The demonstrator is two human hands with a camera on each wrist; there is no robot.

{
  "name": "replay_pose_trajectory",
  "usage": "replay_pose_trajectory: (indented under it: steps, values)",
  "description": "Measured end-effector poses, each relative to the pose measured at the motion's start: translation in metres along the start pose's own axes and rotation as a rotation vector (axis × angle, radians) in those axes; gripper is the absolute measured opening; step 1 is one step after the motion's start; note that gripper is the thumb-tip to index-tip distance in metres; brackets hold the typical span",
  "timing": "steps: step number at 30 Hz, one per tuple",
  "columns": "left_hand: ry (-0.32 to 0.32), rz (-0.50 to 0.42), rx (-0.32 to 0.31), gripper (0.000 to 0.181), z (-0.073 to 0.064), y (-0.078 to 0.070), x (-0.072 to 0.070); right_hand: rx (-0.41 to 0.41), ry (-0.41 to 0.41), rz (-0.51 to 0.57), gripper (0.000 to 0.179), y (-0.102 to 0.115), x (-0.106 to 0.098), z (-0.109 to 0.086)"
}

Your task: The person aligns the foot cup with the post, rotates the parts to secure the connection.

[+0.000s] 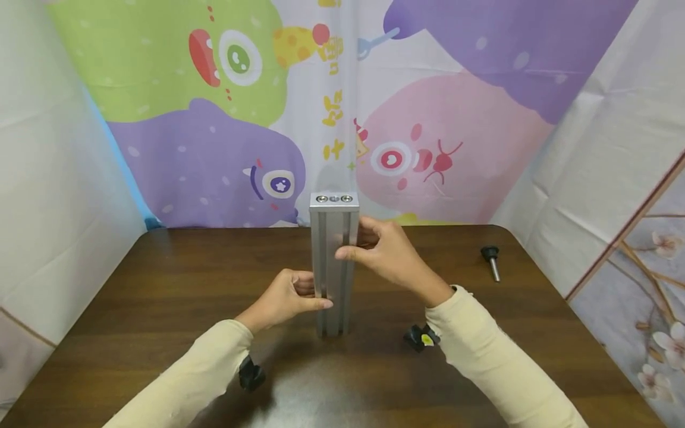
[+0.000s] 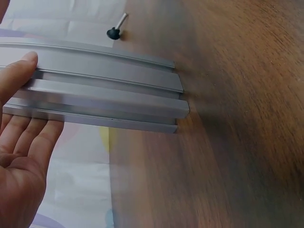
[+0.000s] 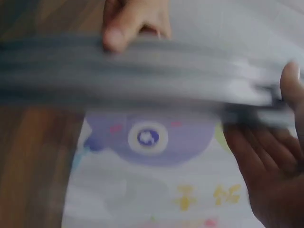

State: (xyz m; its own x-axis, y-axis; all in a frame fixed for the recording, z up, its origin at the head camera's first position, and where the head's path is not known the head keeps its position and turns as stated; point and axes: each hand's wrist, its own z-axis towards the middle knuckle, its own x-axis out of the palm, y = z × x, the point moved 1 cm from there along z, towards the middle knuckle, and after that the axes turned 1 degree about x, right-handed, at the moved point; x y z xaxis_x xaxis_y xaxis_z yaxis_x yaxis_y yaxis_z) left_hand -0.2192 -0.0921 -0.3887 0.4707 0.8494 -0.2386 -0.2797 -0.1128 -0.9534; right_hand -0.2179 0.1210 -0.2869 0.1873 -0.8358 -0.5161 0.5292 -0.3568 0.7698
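Note:
A silver aluminium extrusion profile [image 1: 334, 261] with grooves along its sides stands upright between my hands. Its top end carries a flat metal plate [image 1: 334, 207] with round screw heads. Low on the profile, my left hand [image 1: 283, 300] grips it from the left, thumb across the front face and fingers behind. My right hand [image 1: 390, 252] holds it higher up from the right, thumb also in front. In the left wrist view the profile's lower end [image 2: 183, 109] is close over the wooden table [image 2: 237, 142]. Motion blurs the profile [image 3: 166, 71] in the right wrist view.
A black knob [image 1: 489, 253] with a metal stud lies on the table's right side. Behind the table hangs a cloth [image 1: 203, 166] printed with cartoon figures. Pale curtains [image 1: 43, 148] close off the sides. Black wrist mounts [image 1: 250, 374] hang below the sleeves.

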Motion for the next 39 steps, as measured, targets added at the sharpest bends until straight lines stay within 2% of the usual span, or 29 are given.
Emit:
replay_pose_trajectory:
  steps: [4,6,8,10,13,16,18,22,27,31,39]
  values:
    - [-0.005,0.02,-0.001,0.035,0.0,0.0,0.0,0.068,0.203,-0.1,0.056,-0.021,-0.032,0.002]
    - [-0.004,0.024,0.001,0.033,0.001,0.0,0.001,0.119,0.264,-0.171,0.057,-0.038,-0.053,0.002]
    - [-0.003,0.029,0.004,0.032,0.001,-0.001,0.001,0.168,0.279,-0.248,0.057,-0.059,-0.077,0.001]
    - [-0.002,0.032,0.006,0.031,0.002,-0.002,0.002,0.243,0.258,-0.318,0.057,-0.079,-0.101,-0.002]
    - [-0.005,0.037,0.005,0.031,0.002,-0.003,0.002,0.356,0.172,-0.403,0.059,-0.106,-0.132,-0.01]
    - [-0.007,0.037,0.001,0.03,0.003,-0.003,0.002,0.458,0.085,-0.442,0.064,-0.131,-0.156,-0.024]
    - [-0.011,0.038,-0.004,0.03,0.002,-0.004,0.002,0.496,0.036,-0.464,0.066,-0.147,-0.167,-0.035]
    - [-0.015,0.033,-0.006,0.03,0.001,-0.003,0.001,0.542,-0.05,-0.481,0.066,-0.174,-0.176,-0.059]
    - [-0.025,0.039,-0.016,0.029,-0.001,-0.002,0.0,0.605,-0.105,-0.518,0.072,-0.203,-0.175,-0.08]
    - [-0.033,0.041,-0.019,0.029,-0.003,-0.001,-0.001,0.682,-0.143,-0.501,0.08,-0.22,-0.17,-0.087]
    - [-0.036,0.042,-0.009,0.029,-0.004,0.0,-0.001,0.796,-0.341,-0.452,0.074,-0.242,-0.158,-0.091]
